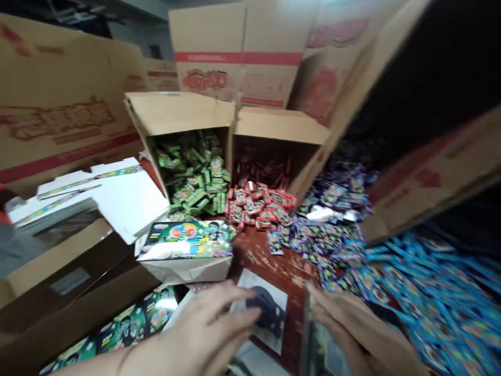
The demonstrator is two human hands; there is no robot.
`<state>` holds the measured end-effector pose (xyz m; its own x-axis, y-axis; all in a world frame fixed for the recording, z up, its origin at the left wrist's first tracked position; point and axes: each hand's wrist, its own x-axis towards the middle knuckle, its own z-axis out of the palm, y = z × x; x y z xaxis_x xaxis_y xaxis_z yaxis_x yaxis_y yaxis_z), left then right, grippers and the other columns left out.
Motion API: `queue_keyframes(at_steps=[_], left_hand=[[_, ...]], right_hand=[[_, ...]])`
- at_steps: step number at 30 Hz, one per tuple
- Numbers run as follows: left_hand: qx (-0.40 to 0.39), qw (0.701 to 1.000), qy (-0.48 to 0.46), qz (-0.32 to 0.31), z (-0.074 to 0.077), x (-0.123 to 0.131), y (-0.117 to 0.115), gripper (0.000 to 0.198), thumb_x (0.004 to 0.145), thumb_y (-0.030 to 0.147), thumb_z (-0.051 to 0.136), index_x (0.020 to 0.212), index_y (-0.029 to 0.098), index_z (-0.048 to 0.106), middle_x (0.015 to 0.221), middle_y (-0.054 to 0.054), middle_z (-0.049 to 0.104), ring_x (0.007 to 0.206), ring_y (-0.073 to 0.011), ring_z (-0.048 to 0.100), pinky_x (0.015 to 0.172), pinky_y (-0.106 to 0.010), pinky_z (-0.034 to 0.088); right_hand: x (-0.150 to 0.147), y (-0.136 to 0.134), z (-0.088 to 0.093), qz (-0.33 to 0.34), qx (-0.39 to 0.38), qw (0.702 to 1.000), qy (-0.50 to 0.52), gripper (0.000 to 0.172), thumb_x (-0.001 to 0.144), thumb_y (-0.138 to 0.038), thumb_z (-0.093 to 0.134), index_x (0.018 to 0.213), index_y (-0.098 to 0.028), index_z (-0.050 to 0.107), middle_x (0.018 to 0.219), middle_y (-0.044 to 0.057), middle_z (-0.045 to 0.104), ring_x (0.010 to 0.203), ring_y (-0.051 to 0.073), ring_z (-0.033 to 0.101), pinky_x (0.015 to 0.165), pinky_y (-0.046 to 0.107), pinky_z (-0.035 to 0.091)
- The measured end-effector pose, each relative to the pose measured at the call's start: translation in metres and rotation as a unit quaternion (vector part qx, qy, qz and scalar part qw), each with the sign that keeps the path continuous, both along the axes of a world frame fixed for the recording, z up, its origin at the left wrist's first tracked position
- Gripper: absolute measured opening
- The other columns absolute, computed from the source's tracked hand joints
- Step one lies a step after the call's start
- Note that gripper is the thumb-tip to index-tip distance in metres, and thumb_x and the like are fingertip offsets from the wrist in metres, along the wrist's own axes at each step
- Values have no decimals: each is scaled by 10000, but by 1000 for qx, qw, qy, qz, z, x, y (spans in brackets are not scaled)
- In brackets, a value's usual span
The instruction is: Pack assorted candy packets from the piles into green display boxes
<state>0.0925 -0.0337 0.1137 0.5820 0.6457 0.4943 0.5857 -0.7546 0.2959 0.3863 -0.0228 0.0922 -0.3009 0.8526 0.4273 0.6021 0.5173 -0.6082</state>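
Observation:
My left hand (211, 326) is low in the middle, its fingers stretched out and slightly apart, with nothing visible in them. Just beyond its fingertips lies a white paper (281, 344) with a dark printed picture or dark object on it; which one, I cannot tell. To the right, my right hand (352, 326) has its fingers along the side of a glossy, partly see-through flat package (323, 347), blurred and cut off below. A green printed box (188, 240) with a white front stands beyond my left hand.
Open cartons hold green packets (199, 180), red packets (260, 203) and purple packets (324, 235); many spill onto the red-brown table (258, 250). Blue packets (442, 303) lie right. White flat cardboard (125, 198) is stacked left, above a carton (70, 282) with green boxes (125, 326) beside it.

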Motion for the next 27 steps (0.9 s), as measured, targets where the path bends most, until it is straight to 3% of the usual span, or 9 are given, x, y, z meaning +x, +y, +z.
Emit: queue_keyframes(at_steps=[2,4,8,11,16,19,21,24,27], left_hand=[[40,988,72,127,-12,-23,0,483,924,303,504,1394,299,392,1333,-76,582,1234,-282,537,1020,-462,477],[50,968,129,211,-25,-45,2,538,906,341,538,1411,245,379,1405,-86,514,1318,-315,434,1076,-550,385],[56,961,126,240,-29,-89,4,532,894,342,559,1385,192,416,1409,-76,512,1330,-270,424,1079,-472,410],[73,966,75,236,-20,-112,3,472,886,278,572,1320,126,469,1368,-100,553,1305,-258,460,1045,-422,459],[78,968,29,235,-21,-114,8,300,885,178,540,1172,93,541,1371,-144,541,1311,-265,452,1049,-431,461],[80,967,26,238,-23,-113,10,312,871,161,546,1172,80,540,1376,-147,535,1310,-259,453,1042,-416,471],[78,967,24,241,-23,-113,9,328,871,178,551,1182,73,539,1367,-143,545,1309,-253,454,1039,-402,476],[63,968,19,241,-25,-114,9,325,885,207,539,1186,87,544,1372,-127,543,1315,-247,447,1049,-403,468],[36,969,14,245,-33,-111,12,307,892,210,518,1175,98,553,1414,-128,497,1342,-256,408,1063,-436,452]], right_hand=[[-34,37,30,90,23,996,-18,388,921,-321,455,1301,-297,533,1022,76,685,949,235,646,877,344,529],[-76,65,56,184,27,982,-46,423,948,-244,390,1368,-249,441,1066,94,657,967,214,624,884,351,516],[-167,101,89,315,4,943,-110,391,954,-154,355,1340,-178,408,1192,121,592,1065,198,565,921,363,480],[-212,116,99,351,-29,924,-148,358,958,-162,367,1314,-167,405,1263,122,555,1138,197,528,961,373,452],[-234,121,95,350,-64,912,-204,328,954,-175,374,1275,-150,439,1221,128,580,1110,213,536,946,382,445],[-240,117,86,338,-73,904,-252,329,927,-214,463,1249,-153,480,1176,129,607,1065,247,549,930,424,431],[-243,118,76,293,-65,912,-279,430,882,-315,571,1278,-177,476,1187,134,605,1054,282,550,925,468,408],[-242,127,56,168,-38,945,-279,655,799,-473,655,1344,-198,417,1240,152,575,1092,322,530,925,499,383],[-234,140,36,76,-7,964,-256,640,820,-521,600,1346,-210,409,1251,152,566,1126,328,520,927,507,376]])
